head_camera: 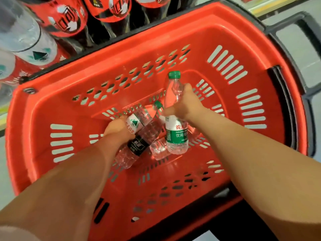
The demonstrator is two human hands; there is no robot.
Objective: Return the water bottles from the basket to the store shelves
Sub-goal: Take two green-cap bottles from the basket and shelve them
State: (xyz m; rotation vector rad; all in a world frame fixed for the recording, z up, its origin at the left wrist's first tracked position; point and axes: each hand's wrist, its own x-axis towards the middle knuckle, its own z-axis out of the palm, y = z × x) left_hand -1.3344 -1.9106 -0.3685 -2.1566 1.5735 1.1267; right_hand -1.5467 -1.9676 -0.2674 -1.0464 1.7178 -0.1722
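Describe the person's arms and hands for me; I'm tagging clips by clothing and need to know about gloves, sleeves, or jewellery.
Both forearms are bare from the bottom of the picture to the wrists. The left hand and right hand wear no gloves, and no watch, bracelet or ring shows on the parts visible. A pale patch at the lower left corner might be a sleeve edge, but it is too blurred to tell.

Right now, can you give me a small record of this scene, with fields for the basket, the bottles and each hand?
basket: red plastic basket, slotted walls, beside the store shelf
bottles in basket: at least four, all clear plastic
right hand: right hand grips the green-label bottle, green cap up
left hand: left hand closed on the white-and-red-label bottle, lying on the basket floor
other bottles: black-label bottle lies next to it; one more is partly hidden
shelf: large bottles with red labels
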